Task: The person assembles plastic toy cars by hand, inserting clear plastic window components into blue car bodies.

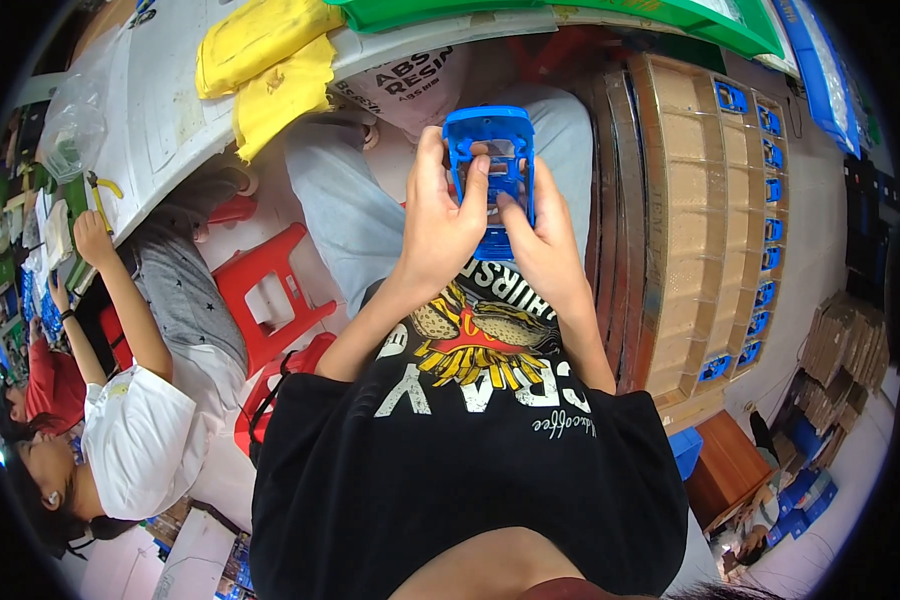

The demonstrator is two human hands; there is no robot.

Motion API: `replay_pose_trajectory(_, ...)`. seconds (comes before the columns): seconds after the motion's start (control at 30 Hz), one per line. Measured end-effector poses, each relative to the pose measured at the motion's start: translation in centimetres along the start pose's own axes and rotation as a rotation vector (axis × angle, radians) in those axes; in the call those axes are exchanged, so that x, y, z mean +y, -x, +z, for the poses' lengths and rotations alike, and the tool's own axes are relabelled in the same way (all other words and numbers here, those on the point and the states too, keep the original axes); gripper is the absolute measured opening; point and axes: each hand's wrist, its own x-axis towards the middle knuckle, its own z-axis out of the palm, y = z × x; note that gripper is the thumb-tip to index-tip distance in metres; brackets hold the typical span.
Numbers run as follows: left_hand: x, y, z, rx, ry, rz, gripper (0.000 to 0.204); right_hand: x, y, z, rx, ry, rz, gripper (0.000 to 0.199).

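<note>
Gripping fingers point(477, 184), part-hidden blue casing point(505, 171)

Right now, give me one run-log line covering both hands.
left hand: holding blue plastic shell | right hand: holding same shell | at right: brown divided tray

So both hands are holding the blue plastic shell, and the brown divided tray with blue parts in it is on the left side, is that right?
Not quite, the side is wrong: the head view shows the brown divided tray with blue parts on the right. The left hand and right hand do hold the blue plastic shell.
</note>
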Motion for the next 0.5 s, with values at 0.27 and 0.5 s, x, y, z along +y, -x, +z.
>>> replay_pose_trajectory(0.27,-0.9,-0.7,-0.2,0.012,-0.026,-0.036,0.019,1.3,-0.3,0.4,-0.006,-0.052,0.065,0.023)
replay_pose_trajectory(0.5,0.2,0.8,0.6,0.002,-0.346,0.127,0.061,3.5,-0.4,1.3,0.096,-0.076,-0.033,0.024)
